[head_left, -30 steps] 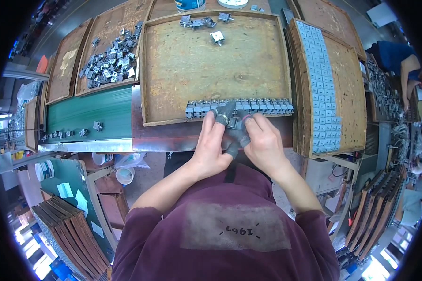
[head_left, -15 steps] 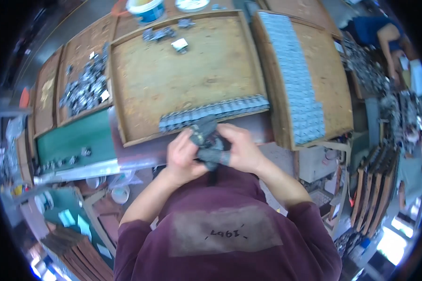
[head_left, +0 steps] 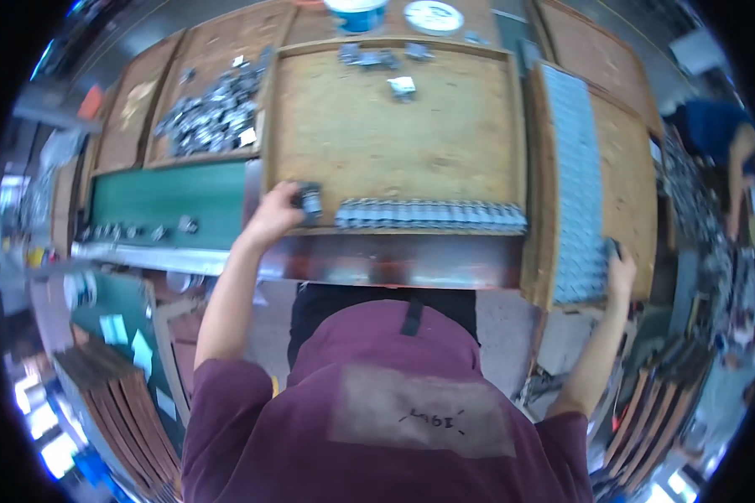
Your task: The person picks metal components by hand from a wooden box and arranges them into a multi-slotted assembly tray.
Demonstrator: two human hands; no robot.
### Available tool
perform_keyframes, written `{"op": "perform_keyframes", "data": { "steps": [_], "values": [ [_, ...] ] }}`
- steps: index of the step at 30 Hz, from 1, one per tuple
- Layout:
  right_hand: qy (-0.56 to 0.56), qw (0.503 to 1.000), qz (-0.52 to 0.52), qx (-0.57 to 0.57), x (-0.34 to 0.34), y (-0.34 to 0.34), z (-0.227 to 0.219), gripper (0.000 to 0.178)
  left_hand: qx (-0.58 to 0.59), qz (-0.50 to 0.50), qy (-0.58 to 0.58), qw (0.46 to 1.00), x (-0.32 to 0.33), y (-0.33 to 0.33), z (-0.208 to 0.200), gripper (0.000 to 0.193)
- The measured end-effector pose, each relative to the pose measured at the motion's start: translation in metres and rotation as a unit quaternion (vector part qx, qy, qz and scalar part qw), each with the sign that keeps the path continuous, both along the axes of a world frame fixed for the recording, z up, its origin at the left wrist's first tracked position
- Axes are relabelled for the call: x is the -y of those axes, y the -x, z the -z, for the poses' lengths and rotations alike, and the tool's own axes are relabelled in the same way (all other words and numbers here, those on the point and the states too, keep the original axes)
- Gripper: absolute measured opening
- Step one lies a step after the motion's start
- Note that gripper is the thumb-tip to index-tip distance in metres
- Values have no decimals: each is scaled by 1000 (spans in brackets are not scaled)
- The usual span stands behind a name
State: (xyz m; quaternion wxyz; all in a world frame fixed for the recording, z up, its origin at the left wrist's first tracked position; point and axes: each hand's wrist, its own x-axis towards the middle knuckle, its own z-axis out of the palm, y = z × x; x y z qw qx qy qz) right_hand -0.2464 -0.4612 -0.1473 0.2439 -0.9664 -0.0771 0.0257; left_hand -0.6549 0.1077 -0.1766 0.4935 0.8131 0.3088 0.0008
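Note:
My left hand (head_left: pixel 277 220) is at the near left corner of a shallow wooden tray (head_left: pixel 394 130). Its fingers close around a small grey metal part (head_left: pixel 311 204), with something dark at the fingertips. To the right of that part, beyond a short gap, a row of grey metal parts (head_left: pixel 432 215) lines the tray's near edge. My right hand (head_left: pixel 620 273) is far to the right, over a second wooden tray (head_left: pixel 629 176). Its fingers are pinched beside a block of closely laid grey parts (head_left: pixel 577 180). The dark bit at those fingertips is too small to name.
A heap of loose metal parts (head_left: pixel 218 113) lies at the far left, behind a green surface (head_left: pixel 172 205) holding several small pieces. A blue-and-white bucket (head_left: pixel 356 15) and a white lid (head_left: pixel 434 17) stand at the back. Another person (head_left: pixel 717 138) works at the far right.
My hands were together in front of me around a dark grey-green bundle. They have parted: the left to the tray's near left corner, the right to the right tray. The view has shifted.

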Motion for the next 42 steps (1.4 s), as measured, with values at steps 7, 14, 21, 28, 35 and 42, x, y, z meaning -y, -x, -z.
{"op": "perform_keyframes", "data": {
  "steps": [7, 14, 21, 28, 35, 42],
  "values": [
    [-186, 965, 1, -186, -30, -6, -10, 18, -59, 39, 163, 984, 17, -10, -11, 58],
    [-218, 955, -23, -200, 1, -21, 4, 24, 38, -127, -286, 949, -4, 42, -26, 45],
    [-244, 955, 2, -169, -10, -15, 6, 30, -366, -312, -373, 794, -93, 153, -27, 36],
    [-202, 961, 8, -188, 14, -25, 11, 29, -238, -380, -283, 848, -84, 166, 11, 51],
    [-485, 864, 97, -96, -26, 16, -29, 30, 372, -330, 300, 814, -26, 124, -10, 50],
    [-617, 748, -40, -241, -174, 123, -62, 27, 377, -149, 507, 760, 75, 8, -68, 62]
  ]
}}
